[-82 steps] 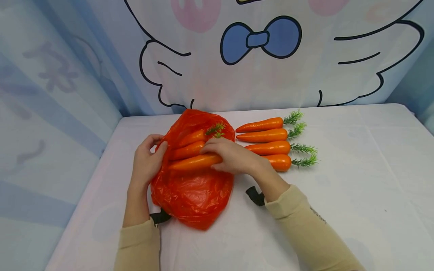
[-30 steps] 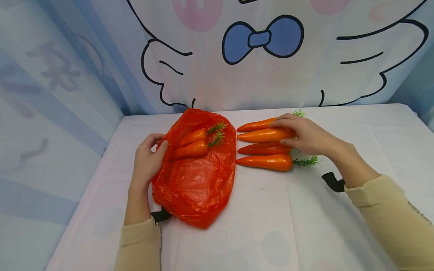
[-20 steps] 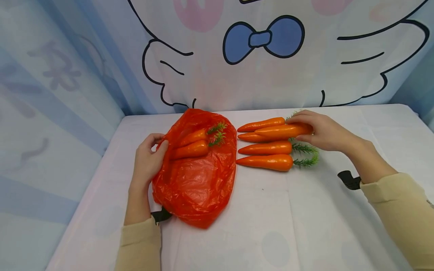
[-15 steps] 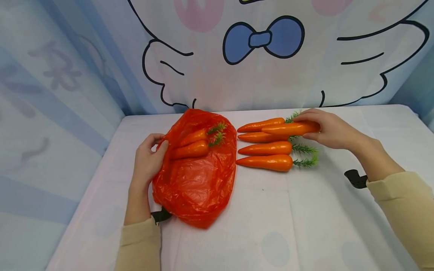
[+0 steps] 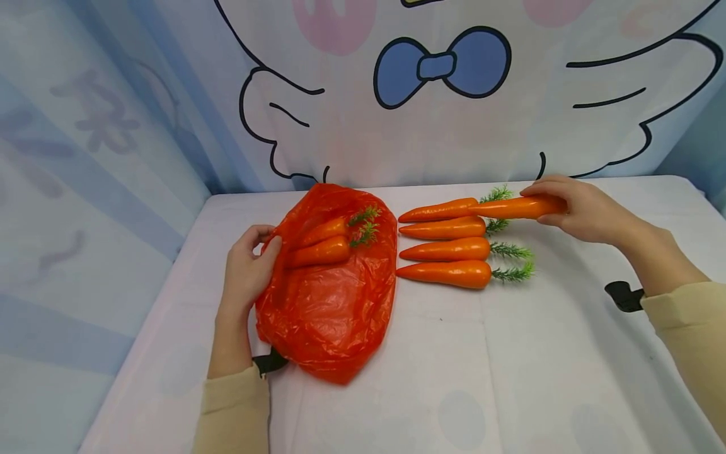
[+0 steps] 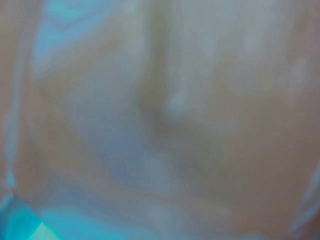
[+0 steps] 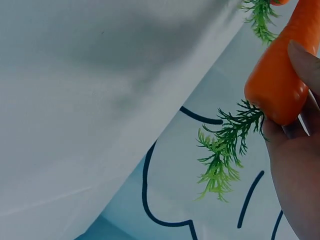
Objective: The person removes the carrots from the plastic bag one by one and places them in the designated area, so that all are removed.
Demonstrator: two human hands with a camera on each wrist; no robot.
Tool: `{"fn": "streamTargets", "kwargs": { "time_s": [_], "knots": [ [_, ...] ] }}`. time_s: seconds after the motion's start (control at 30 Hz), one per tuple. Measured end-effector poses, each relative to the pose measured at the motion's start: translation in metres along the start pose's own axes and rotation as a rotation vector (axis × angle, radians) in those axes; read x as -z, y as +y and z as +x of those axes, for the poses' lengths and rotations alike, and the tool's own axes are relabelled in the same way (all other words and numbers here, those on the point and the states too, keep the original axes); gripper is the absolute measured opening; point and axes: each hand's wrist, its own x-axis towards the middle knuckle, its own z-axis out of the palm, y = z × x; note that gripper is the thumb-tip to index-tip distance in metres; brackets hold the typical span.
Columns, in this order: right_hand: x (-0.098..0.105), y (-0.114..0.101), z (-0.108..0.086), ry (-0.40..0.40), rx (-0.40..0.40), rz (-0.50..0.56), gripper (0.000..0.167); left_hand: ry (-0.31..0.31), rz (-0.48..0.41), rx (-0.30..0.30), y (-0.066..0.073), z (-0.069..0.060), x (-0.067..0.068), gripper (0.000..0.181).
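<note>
In the head view my right hand [image 5: 590,211] pinches an orange carrot [image 5: 518,207] near its thick end, its tip overlapping the top one of several carrots [image 5: 445,250] lying in a column. The right wrist view shows the held carrot [image 7: 280,75] with its green leaves [image 7: 220,155] hanging free and my thumb across it. My left hand [image 5: 249,271] pinches the left edge of a red plastic bag [image 5: 334,315]. Two carrots [image 5: 320,251] with leaves lie in the bag's opening. The left wrist view is a blur.
A white cloth-covered table [image 5: 454,391] lies under everything. Behind it hangs a curtain with a blue bow [image 5: 435,65] and black outlines; another patterned drape [image 5: 85,221] is at the left.
The third carrot in the bag's opening is gone from view. My right hand went from the bag to the column, took hold of a carrot there and moved right with it. My left hand stayed put.
</note>
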Motion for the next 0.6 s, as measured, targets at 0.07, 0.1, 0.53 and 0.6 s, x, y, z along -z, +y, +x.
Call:
{"fn": "streamTargets", "kwargs": {
  "time_s": [0.07,0.1,0.53,0.6],
  "knots": [
    [0.003,0.006,-0.001,0.003,-0.009,-0.001,0.045,0.001,-0.002,-0.002,0.0,0.0,0.0,0.032],
    [0.004,0.009,-0.002,0.0,-0.019,0.002,0.046,0.001,-0.003,-0.001,0.0,0.0,0.0,0.032],
    [0.018,0.04,-0.005,0.026,-0.079,0.004,0.045,-0.009,0.015,0.018,-0.001,0.0,0.001,0.033],
    [0.019,0.045,-0.007,0.021,-0.096,0.012,0.045,-0.01,0.018,0.02,-0.001,0.001,0.001,0.033]
  ]
}}
